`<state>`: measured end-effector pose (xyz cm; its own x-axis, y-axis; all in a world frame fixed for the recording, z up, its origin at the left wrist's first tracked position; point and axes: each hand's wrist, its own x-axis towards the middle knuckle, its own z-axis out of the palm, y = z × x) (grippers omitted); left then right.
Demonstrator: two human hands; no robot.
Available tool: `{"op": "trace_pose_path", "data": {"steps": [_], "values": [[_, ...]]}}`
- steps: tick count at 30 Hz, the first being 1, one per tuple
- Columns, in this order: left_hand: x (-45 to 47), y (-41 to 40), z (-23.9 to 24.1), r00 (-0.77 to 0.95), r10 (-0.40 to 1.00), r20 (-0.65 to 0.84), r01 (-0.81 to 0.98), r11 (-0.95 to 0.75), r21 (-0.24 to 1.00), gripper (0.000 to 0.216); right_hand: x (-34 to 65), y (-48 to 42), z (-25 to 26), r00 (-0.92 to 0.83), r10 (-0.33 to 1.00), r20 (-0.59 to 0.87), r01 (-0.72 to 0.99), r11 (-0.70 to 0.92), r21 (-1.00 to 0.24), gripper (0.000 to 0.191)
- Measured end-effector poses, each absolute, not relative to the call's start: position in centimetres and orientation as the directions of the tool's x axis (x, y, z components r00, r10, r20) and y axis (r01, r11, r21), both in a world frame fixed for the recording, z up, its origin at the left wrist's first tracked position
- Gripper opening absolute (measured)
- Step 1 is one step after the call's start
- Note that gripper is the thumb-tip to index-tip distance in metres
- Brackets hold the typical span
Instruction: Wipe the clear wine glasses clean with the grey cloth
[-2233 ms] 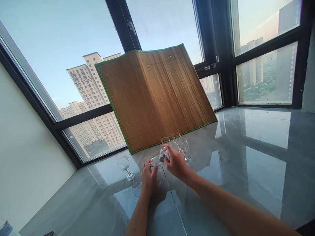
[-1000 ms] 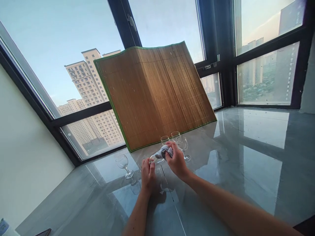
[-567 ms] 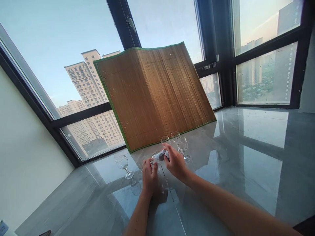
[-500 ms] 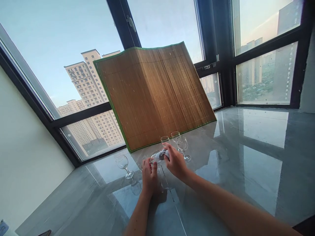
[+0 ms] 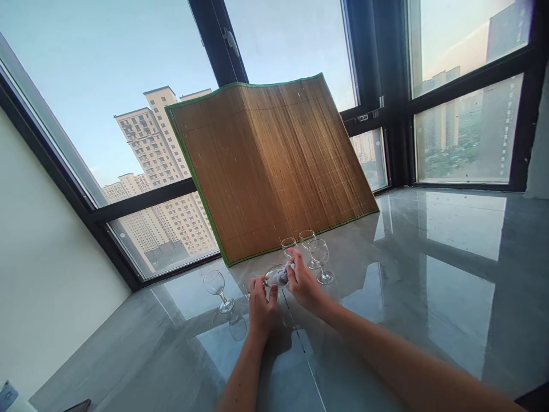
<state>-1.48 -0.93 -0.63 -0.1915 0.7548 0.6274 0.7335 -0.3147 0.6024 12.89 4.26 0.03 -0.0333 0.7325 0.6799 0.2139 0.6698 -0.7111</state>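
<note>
A clear wine glass [image 5: 274, 276] lies sideways between my hands, above the glossy grey surface. My left hand [image 5: 262, 303] is closed around its left end, near the foot. In my right hand [image 5: 303, 283] is a small greyish cloth [image 5: 285, 273], pressed at the bowl; my fingers partly hide how far it reaches inside. One stemmed glass [image 5: 215, 289] stands upright to the left. Behind my right hand are more upright glasses: a front one [image 5: 319, 257], one farther back [image 5: 307, 240] and one [image 5: 289, 246] partly covered by my fingers.
A brown slatted mat [image 5: 274, 171] with green edging leans against the dark window frame [image 5: 150, 191] behind the glasses. The tiled grey surface [image 5: 386, 320] reflects the windows. A white wall [image 5: 51, 274] stands at left, and a dark-edged object [image 5: 79, 406] shows at the bottom left.
My right hand and the cloth have shifted slightly at the glass's bowl, and the held glass has turned a little. The standing glasses keep their places.
</note>
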Motion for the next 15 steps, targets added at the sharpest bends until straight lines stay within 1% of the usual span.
{"op": "trace_pose_path", "data": {"steps": [3, 6, 11, 15], "values": [[-1.3, -1.0, -0.6, -0.152, 0.760, 0.632, 0.734, -0.341, 0.587, 0.029, 13.0, 4.5, -0.1, 0.028, 0.680, 0.733, 0.253, 0.705, -0.663, 0.049], [-1.2, -1.2, -0.6, -0.150, 0.756, 0.637, 0.742, -0.340, 0.578, 0.030, 13.3, 4.4, 0.1, 0.006, 0.689, 0.725, 0.262, 0.699, -0.666, 0.050], [-1.2, -1.3, -0.4, -0.168, 0.705, 0.689, 0.790, -0.321, 0.522, 0.032, 13.5, 4.2, 0.6, -0.040, 0.739, 0.673, 0.284, 0.654, -0.701, 0.038], [-1.2, -1.3, -0.4, -0.149, 0.695, 0.703, 0.812, -0.320, 0.488, 0.032, 13.5, 4.5, 1.0, -0.054, 0.811, 0.583, 0.199, 0.581, -0.790, 0.030]]}}
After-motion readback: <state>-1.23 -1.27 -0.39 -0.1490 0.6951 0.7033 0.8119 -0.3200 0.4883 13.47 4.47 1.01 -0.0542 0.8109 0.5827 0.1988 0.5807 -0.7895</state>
